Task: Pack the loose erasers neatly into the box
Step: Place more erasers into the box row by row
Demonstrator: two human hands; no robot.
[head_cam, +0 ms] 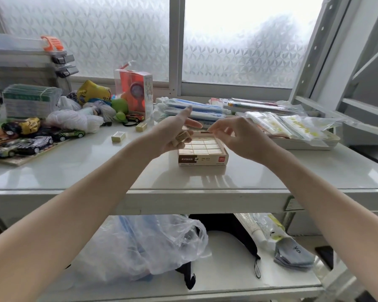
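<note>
White table (238, 177) carries the box (203, 156) at centre, rows of erasers already seated inside (top open). L hand (172, 136) hovers over the box's left edge, lower fingers curled round one eraser (182, 136), thumb and index extended. R hand (236, 136) hovers over the right edge, fingers loosely bent; whether the fingertips pinch anything, cannot tell. Two loose erasers (118, 136) (141, 126) lie on the table left of the box, near toy cars (42, 138).

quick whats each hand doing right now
Left hand: curled round an eraser, above the box.
Right hand: fingers loosely bent, holding nothing visible.
</note>
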